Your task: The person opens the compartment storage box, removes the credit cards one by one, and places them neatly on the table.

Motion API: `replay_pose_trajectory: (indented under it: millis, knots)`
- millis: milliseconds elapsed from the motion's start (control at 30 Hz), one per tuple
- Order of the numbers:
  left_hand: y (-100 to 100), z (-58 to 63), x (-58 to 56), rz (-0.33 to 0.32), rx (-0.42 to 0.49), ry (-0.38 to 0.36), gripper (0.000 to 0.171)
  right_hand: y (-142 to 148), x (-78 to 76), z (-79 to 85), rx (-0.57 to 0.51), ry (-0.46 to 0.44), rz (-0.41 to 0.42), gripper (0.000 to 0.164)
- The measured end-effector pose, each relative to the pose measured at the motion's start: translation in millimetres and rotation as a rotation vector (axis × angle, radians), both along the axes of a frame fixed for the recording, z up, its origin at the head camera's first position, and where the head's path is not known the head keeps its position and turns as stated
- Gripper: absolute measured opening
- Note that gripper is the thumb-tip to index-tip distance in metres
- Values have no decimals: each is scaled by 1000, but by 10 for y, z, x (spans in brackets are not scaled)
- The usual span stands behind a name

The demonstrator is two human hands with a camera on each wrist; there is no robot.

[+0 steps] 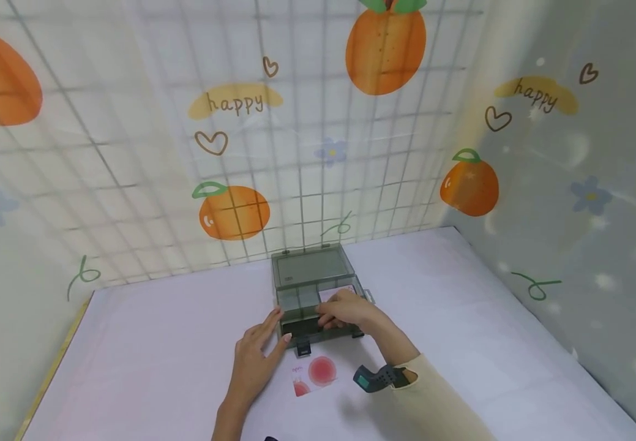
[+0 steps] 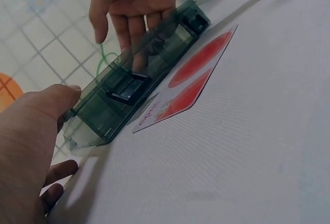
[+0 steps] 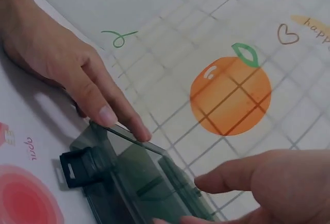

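Note:
A translucent grey-green plastic box [image 1: 290, 298] stands on the table with its lid [image 1: 314, 267] raised at the back. My left hand [image 1: 255, 355] rests against the box's left side, thumb and index finger stretched along the rim. From the right, my right hand [image 1: 345, 308] reaches down into the box's front part. In the left wrist view the right hand's fingers [image 2: 136, 31] show through the box wall, thumb held apart. A dark area [image 1: 301, 327] lies inside near those fingertips; what it is cannot be made out. Black latches [image 1: 303, 348] hang at the front.
A white card with pink-red circles [image 1: 322, 371] lies on the table just in front of the box. Another pale card [image 1: 329, 294] is partly visible inside the box. Behind stands a curtain [image 1: 295, 153] printed with oranges over a wire grid.

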State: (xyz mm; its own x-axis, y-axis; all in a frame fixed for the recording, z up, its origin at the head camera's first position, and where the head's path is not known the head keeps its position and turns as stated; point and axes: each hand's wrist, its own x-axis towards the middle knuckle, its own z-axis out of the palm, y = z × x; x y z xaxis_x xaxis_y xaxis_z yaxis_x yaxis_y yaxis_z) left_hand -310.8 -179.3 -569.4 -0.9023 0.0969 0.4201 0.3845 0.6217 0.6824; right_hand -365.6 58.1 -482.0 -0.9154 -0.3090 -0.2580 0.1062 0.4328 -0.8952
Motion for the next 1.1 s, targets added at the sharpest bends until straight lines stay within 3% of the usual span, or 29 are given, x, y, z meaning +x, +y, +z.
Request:
replay_pose_trajectory:
  millis: [233,700,933,1100]
  knots:
    - [1,-22,-34,0,-12,-3,54,76,9,17,-78,-10,-45,26]
    - [19,-22,-26,-5,8,25,53,38,46,5,-80,6,-81,31]
    - [34,-41,-28,-16,4,-28,54,38,69,-24,-79,11,-105,32]
    - [14,-31,-21,-7,11,-20,53,-13,65,-4,-91,1,-81,35]
